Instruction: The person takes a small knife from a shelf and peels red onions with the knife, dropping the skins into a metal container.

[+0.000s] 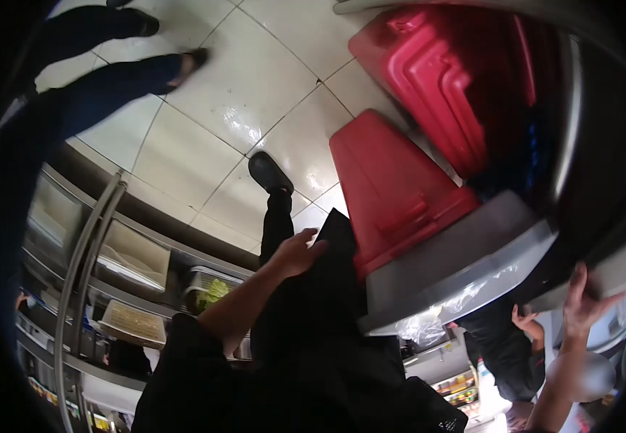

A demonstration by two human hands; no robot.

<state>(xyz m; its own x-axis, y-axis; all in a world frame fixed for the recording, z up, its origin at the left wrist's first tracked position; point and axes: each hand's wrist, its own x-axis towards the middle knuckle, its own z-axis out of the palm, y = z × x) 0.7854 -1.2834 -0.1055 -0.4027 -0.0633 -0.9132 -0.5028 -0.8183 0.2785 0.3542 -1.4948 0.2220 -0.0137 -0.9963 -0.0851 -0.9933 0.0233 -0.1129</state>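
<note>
My left hand hangs in front of my black apron, fingers loosely apart, with nothing seen in it. Right of it stands a red plastic bin, topped by a grey plastic piece like a tub or lid. Clear plastic film shows at the grey piece's near edge. My right hand is raised at the far right with fingers spread, close to a pale metal edge. I cannot tell whether it touches that edge.
A larger red bin stands behind the first. Metal shelving at left carries containers, one with green leaves. Another person's legs are at upper left. A co-worker in black stands at lower right. Tiled floor looks shiny.
</note>
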